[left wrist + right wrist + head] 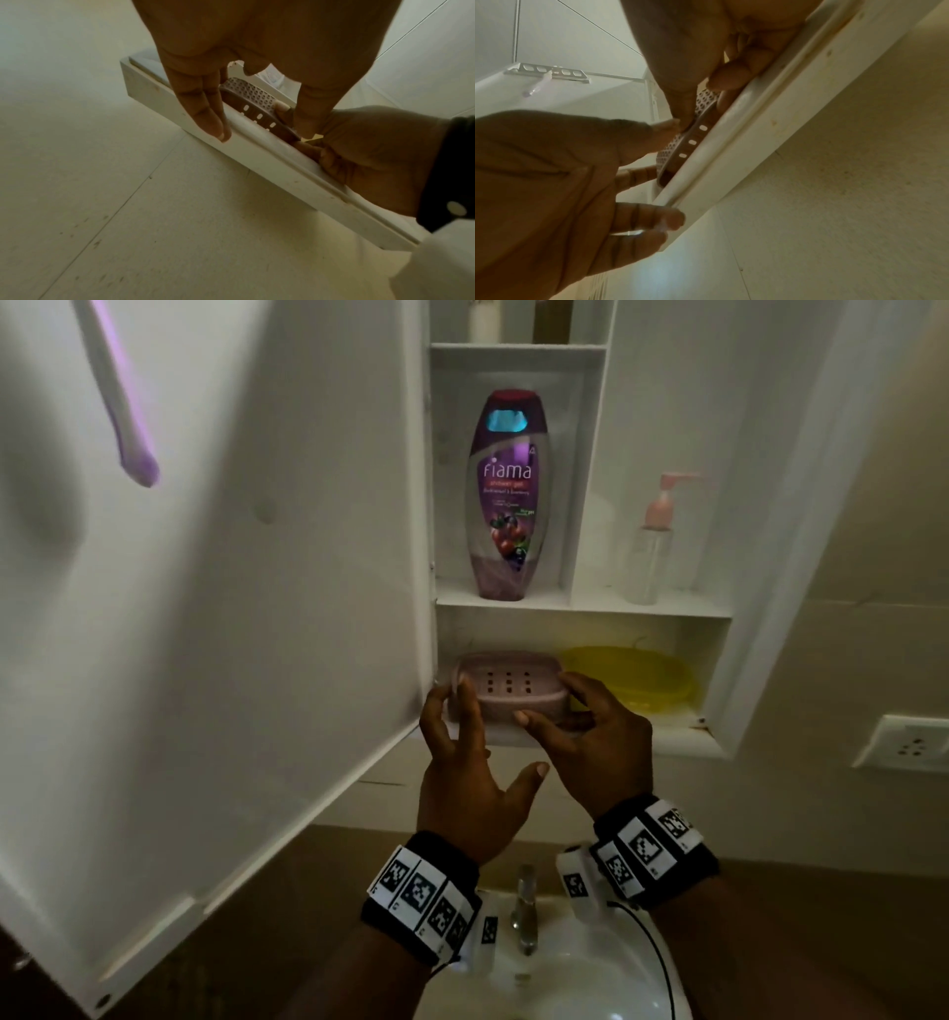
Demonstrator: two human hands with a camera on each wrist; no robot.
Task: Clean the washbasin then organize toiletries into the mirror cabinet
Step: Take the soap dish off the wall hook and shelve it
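Observation:
A pink soap dish (pixel 506 685) with drain slots lies at the left end of the bottom shelf (pixel 667 742) of the open mirror cabinet. My right hand (pixel 544 698) holds its right end, thumb on the front wall and fingers curled over the rim. My left hand (pixel 500 726) touches the left end with straight fingers, thumb spread wide. In the left wrist view the soap dish (pixel 254 101) shows between the left hand's fingers (pixel 210 121), which reach the shelf's front lip. In the right wrist view the right hand (pixel 706 97) pinches the soap dish (pixel 693 138).
A purple shower gel bottle (pixel 508 495) and a pink pump bottle (pixel 652 541) stand on the middle shelf. A yellow dish (pixel 631 680) lies right of the soap dish. The cabinet door (pixel 231 608) hangs open at left. Below are the washbasin (pixel 565 983) and tap (pixel 525 906).

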